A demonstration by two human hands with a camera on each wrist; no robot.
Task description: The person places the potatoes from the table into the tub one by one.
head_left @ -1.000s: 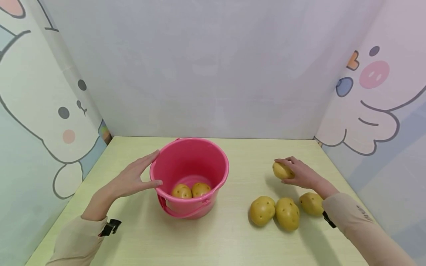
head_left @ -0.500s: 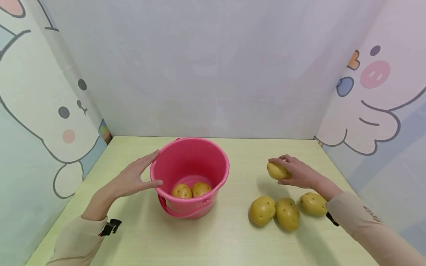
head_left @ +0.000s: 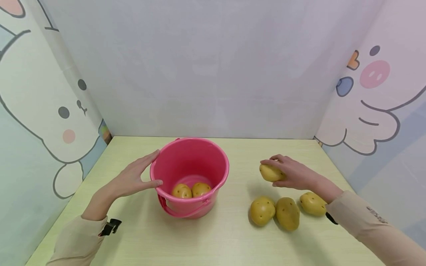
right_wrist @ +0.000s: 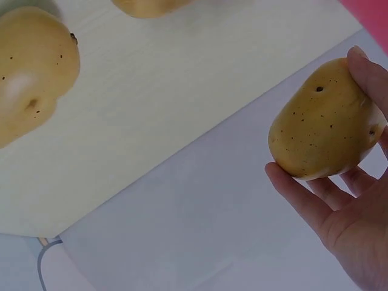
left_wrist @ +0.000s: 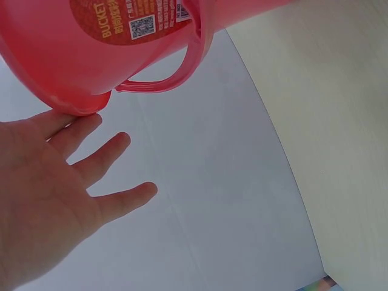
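Note:
A pink bucket (head_left: pixel 189 157) stands on the table left of the middle, with two yellow potatoes (head_left: pixel 182 191) at its bottom. My left hand (head_left: pixel 133 179) rests at the bucket's left rim with its fingers straight and spread; in the left wrist view, fingertips (left_wrist: pixel 91 121) lie right at the rim. My right hand (head_left: pixel 294 171) grips a potato (head_left: pixel 271 173) between thumb and fingers, above the table and to the right of the bucket. The right wrist view shows this held potato (right_wrist: pixel 324 121) from the side, dark specks on its skin.
Below my right hand, a round potato (head_left: pixel 262 211) and a longer potato (head_left: pixel 287 214) lie side by side on the table (head_left: pixel 233 244). A third potato (head_left: pixel 313 204) lies by the right sleeve. The bucket's handle (head_left: pixel 186 214) hangs down in front. Cartoon-printed walls flank the table.
My right hand has carried its potato a little to the left, toward the bucket. The left hand, the bucket and the other potatoes keep their places.

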